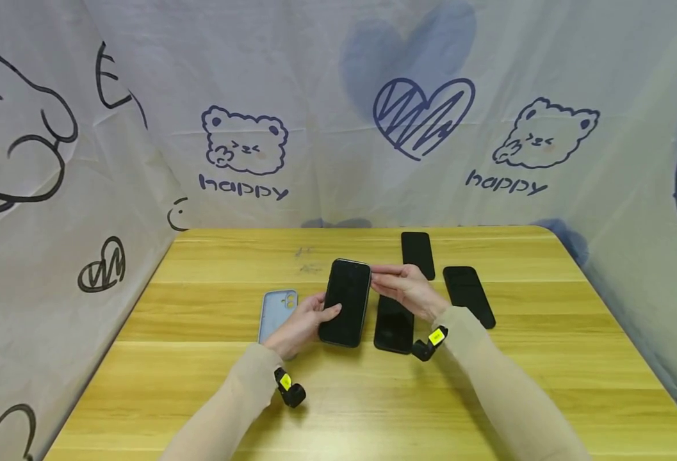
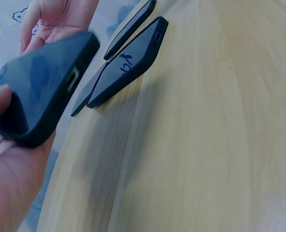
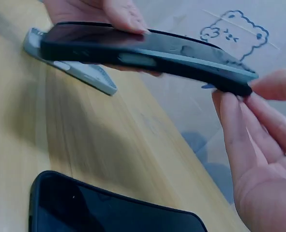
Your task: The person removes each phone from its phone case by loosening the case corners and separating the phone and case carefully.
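A smartphone (image 1: 346,294) in a black phone case (image 3: 191,73) is held above the table, screen up. My left hand (image 1: 303,325) grips its left side, thumb on the screen and fingers underneath. At the far right corner, my right hand (image 1: 412,289) pinches the case between thumb and fingers. The right wrist view shows the phone's lighter edge (image 3: 196,62) standing above the case rim near that corner. Beside my left hand, a light blue phone case (image 1: 276,310) lies on the table, partly covered by that hand.
Below my right hand lies a dark phone (image 1: 394,326). Another dark phone (image 1: 416,246) is behind it, and a third phone (image 1: 468,296) lies to the right. The wooden table (image 1: 211,307) meets a printed cloth (image 1: 326,160) at the back.
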Action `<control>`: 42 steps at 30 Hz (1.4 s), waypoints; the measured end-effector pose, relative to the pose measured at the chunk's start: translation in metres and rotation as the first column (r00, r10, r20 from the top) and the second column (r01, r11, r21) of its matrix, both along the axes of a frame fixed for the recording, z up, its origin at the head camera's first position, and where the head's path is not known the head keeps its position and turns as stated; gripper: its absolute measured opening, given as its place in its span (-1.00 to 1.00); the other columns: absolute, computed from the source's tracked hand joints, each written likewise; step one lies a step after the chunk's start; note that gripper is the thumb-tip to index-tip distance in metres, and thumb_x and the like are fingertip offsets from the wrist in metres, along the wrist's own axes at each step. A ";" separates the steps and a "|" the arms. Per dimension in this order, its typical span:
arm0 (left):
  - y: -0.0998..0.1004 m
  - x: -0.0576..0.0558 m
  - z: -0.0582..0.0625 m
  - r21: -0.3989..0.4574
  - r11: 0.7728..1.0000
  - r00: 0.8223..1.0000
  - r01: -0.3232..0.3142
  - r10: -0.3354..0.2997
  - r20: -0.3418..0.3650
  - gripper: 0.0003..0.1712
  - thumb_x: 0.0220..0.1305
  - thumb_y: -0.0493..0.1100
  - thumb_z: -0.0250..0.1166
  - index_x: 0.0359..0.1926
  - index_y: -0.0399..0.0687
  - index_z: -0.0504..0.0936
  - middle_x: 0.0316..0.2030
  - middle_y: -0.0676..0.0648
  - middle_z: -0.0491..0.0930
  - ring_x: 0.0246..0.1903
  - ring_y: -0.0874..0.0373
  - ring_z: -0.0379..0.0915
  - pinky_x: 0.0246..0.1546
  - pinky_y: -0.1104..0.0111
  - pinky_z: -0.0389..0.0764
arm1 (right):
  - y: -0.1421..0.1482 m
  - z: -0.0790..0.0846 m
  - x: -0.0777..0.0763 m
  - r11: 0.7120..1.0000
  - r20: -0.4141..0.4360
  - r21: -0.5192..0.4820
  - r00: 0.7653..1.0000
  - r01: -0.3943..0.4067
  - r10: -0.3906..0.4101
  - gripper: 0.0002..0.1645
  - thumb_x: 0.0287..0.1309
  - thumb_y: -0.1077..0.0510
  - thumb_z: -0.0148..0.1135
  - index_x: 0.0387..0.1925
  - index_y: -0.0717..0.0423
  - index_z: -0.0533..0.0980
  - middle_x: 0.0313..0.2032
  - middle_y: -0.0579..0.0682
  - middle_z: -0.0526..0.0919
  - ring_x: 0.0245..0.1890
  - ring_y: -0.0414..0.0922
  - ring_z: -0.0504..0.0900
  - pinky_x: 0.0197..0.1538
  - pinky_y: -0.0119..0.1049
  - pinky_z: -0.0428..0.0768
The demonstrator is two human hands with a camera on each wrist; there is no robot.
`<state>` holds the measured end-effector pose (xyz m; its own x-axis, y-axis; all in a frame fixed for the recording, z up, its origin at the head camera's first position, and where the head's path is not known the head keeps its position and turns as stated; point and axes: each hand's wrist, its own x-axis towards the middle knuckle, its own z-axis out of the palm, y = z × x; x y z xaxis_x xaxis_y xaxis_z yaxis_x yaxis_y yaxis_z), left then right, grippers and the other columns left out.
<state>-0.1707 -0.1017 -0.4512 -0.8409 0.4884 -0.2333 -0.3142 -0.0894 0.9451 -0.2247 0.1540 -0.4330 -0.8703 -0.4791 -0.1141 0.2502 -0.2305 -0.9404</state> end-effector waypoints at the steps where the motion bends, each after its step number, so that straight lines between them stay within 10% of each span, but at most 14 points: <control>1: 0.001 0.000 0.000 0.006 1.000 1.000 -0.031 0.031 -0.005 -0.44 0.56 -0.16 0.07 0.46 -0.20 0.22 0.17 -0.10 0.63 0.04 0.15 0.66 0.06 0.18 0.70 | -0.001 0.000 0.001 1.000 -0.026 0.029 1.000 0.007 -0.006 -0.40 0.41 0.38 0.09 0.39 0.54 0.23 -0.07 -0.08 0.76 -0.09 -0.31 0.75 0.08 -0.43 0.67; 7: 0.013 -0.005 0.001 0.050 0.961 0.961 -0.273 0.274 -0.021 -0.47 0.51 -0.30 0.09 0.42 -0.22 0.26 0.27 -0.28 0.54 0.12 0.13 0.63 0.04 0.37 0.69 | -0.007 -0.001 0.011 0.970 -0.182 0.225 0.982 0.090 -0.049 -0.49 0.39 0.30 0.17 0.25 0.55 0.40 0.20 0.42 0.57 -0.06 -0.30 0.75 0.13 -0.34 0.67; 19: 0.030 -0.013 0.007 0.140 0.853 0.859 -0.503 0.511 -0.021 -0.50 0.49 -0.34 0.12 0.38 -0.25 0.29 0.27 -0.29 0.51 -0.08 0.27 0.67 -0.10 0.43 0.70 | -0.027 -0.014 0.030 0.889 -0.228 0.433 0.972 0.150 -0.054 -0.56 0.34 0.28 0.14 0.20 0.38 0.52 0.09 0.33 0.67 0.00 0.09 0.74 0.16 -0.06 0.68; 28: 0.041 -0.012 0.010 0.128 0.821 0.817 -0.557 0.569 -0.093 -0.58 0.46 -0.35 0.16 0.28 -0.31 0.39 0.15 -0.31 0.60 -0.13 0.29 0.66 -0.10 0.47 0.67 | -0.039 -0.021 0.034 0.899 -0.169 0.378 0.971 0.222 -0.169 -0.51 0.27 0.37 0.11 0.22 0.44 0.47 -0.01 0.33 0.71 -0.20 -0.08 0.78 0.10 -0.10 0.71; 42: 0.033 -0.007 0.007 -0.042 0.838 0.792 -0.544 0.495 -0.358 -0.64 0.52 -0.18 0.13 0.20 -0.31 0.49 0.11 -0.35 0.64 0.07 0.01 0.64 0.06 0.34 0.65 | -0.047 -0.024 0.035 0.843 -0.241 0.429 0.941 0.324 -0.239 -0.50 0.18 0.39 0.18 0.19 0.42 0.53 -0.09 0.34 0.74 -0.28 0.02 0.80 0.03 -0.13 0.74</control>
